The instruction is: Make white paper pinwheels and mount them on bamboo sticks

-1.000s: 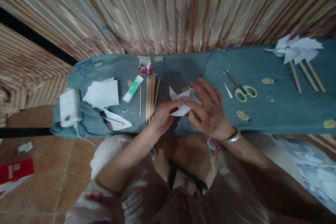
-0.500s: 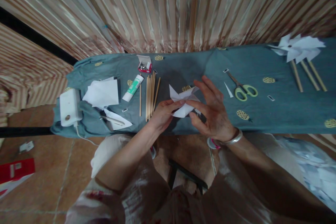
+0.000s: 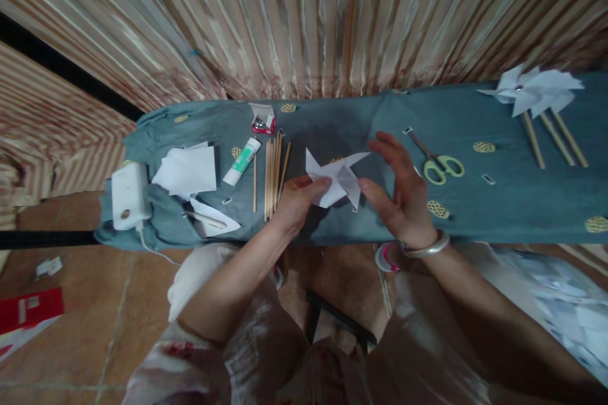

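Over the teal tablecloth (image 3: 522,209), a white paper pinwheel (image 3: 335,180) is pinched by the thumb and fingers of the left hand (image 3: 295,204); those of the right hand (image 3: 406,196) are spread beside it (whether its thumb touches cannot be told). Blades are already formed, but no stick is seen attached, whereas stick-mounted pinwheels (image 3: 541,92), apparently finished, are laid far right. Loose wooden sticks (image 3: 270,180) and paper sheets (image 3: 194,168) are left unused. Shiny metal pieces (image 3: 259,124), probably thumbtacks, are held in the open red box (image 3: 269,127).
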### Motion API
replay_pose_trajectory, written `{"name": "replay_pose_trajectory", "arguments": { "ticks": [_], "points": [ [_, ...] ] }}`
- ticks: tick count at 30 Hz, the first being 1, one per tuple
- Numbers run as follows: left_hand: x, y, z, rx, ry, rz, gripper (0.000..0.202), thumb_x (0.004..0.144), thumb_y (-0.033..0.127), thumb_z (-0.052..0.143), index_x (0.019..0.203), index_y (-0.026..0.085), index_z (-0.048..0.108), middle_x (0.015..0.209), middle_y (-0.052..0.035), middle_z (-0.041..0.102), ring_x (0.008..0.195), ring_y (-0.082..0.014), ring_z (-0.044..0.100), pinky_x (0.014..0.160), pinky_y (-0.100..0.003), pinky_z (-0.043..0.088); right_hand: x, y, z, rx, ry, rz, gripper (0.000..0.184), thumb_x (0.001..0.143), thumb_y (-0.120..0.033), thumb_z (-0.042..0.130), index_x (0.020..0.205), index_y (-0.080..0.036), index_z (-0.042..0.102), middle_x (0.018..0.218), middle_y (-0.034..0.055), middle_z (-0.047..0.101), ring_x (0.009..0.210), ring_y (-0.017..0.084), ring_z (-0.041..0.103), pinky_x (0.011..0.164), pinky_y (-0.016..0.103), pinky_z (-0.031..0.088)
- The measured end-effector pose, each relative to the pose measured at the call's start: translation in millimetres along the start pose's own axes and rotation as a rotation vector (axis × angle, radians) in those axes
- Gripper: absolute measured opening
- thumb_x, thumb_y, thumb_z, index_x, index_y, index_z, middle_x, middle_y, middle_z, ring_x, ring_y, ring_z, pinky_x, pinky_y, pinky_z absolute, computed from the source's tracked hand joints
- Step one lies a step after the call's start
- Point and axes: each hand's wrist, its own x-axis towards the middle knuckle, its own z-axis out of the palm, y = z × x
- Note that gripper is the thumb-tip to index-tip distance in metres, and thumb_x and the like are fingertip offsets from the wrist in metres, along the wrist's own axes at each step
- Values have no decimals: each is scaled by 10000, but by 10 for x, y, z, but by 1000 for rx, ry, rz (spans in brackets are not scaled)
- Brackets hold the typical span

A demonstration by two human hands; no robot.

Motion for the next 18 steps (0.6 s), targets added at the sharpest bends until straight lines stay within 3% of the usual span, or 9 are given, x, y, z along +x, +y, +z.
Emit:
{"name": "replay_pose_trajectory", "arguments": {
  "ticks": [3,7,10,14,18],
  "points": [
    [26,4,11,16,2,23,300,515,314,883,743,158,767,697,-30,739,655,-148,660,715,-281,506,77,61,74,363,-16,344,545,766,-477,743,1244,-283,570,1288,70,648,1237,283,598,1078,542,463],
    [32,35,37,44,14,55,293,519,318,879,740,159,771,677,-29,733,639,-142,647,686,-271,490,149,36,183,683,-113,558,439,682,-423,808,1050,-275,621,923,4,745,903,239,714,833,402,596],
    [28,64,52,80,34,107,269,534,315,866,739,165,779,708,-24,745,625,-129,629,658,-258,474,174,3,246,717,-99,605,501,604,-370,854,1030,-263,615,842,-14,745,773,211,709,719,348,593],
    [37,89,63,107,40,166,232,556,300,856,732,169,780,718,-15,746,627,-124,621,656,-254,468,191,16,336,688,-51,609,605,564,-344,869,1087,-247,582,857,-8,750,746,206,708,693,351,590],
    [80,104,69,21,66,161,231,550,298,861,716,167,769,717,-22,745,645,-126,641,682,-255,484,199,4,371,490,68,449,524,633,-378,823,1081,-234,592,1009,48,737,916,240,707,775,395,590]
  ]
}}
